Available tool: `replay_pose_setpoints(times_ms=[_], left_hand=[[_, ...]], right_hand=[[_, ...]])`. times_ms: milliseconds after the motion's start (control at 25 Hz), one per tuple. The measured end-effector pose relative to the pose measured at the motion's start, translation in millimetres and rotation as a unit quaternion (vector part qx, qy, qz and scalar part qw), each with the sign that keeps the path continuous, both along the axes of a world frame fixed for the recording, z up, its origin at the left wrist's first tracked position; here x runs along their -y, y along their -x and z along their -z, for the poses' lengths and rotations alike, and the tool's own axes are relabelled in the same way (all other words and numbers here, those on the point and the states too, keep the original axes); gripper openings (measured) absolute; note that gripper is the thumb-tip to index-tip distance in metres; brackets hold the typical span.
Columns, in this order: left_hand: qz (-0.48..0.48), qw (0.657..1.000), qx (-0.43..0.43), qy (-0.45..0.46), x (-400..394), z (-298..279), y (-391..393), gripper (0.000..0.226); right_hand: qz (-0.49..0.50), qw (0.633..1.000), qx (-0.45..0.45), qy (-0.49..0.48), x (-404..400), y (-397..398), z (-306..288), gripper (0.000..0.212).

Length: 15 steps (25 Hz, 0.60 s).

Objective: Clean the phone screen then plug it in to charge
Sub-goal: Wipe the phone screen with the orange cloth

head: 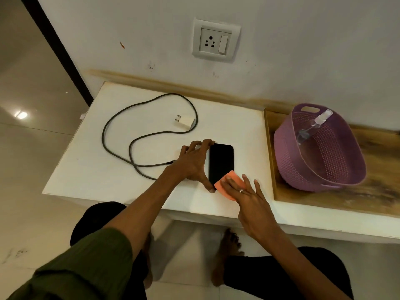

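I see the phone [220,162] flat on the table [91,169], my left hand [194,163] gripping its left edge. My right hand [249,200] presses the cloth [232,180] flat-fingered over its near end, hiding that corner. Cable [116,120] tip hidden behind my left hand.

From my seat the bare white table [91,169] lies open at 9 o'clock of the phone [221,162], though the cable [121,118] loops across it from 9 round to 11; the plug [185,123] sits at 11, inside the loop; my left hand [194,164] blocks the phone's left edge, my right hand [249,198] and the cloth [232,184] its near end; at 3 a clear strip, then the basket [320,161]; at 12 open table up to the wall socket [216,41].
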<state>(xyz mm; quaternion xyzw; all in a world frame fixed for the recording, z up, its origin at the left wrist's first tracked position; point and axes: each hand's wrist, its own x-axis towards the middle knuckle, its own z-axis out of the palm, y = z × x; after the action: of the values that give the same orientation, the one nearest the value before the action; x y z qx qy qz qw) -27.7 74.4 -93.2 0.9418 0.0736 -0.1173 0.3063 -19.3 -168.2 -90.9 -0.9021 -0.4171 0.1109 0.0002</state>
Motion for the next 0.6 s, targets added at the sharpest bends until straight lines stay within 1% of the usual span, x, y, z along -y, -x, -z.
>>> replay_pose_setpoints(times_ms=[80,240,280,440,600], left_hand=[[-0.004,1.0,-0.002,0.004,1,0,0,0.142],[-0.003,1.0,-0.003,0.009,1,2,-1,0.139],[-0.002,1.0,-0.004,0.005,1,2,-1,0.139],[-0.006,1.0,-0.014,0.002,0,0,-2,0.142],[-0.004,1.0,-0.013,0.008,2,-3,-1,0.142]], right_hand=[[0.036,0.999,-0.002,-0.003,-1,4,1,0.089],[-0.025,0.997,-0.073,-0.011,-17,22,5,0.085],[-0.029,0.997,-0.078,-0.008,-16,21,2,0.085],[-0.001,1.0,-0.023,0.01,7,23,-6,0.087],[0.044,0.999,-0.021,-0.01,6,26,-3,0.085]])
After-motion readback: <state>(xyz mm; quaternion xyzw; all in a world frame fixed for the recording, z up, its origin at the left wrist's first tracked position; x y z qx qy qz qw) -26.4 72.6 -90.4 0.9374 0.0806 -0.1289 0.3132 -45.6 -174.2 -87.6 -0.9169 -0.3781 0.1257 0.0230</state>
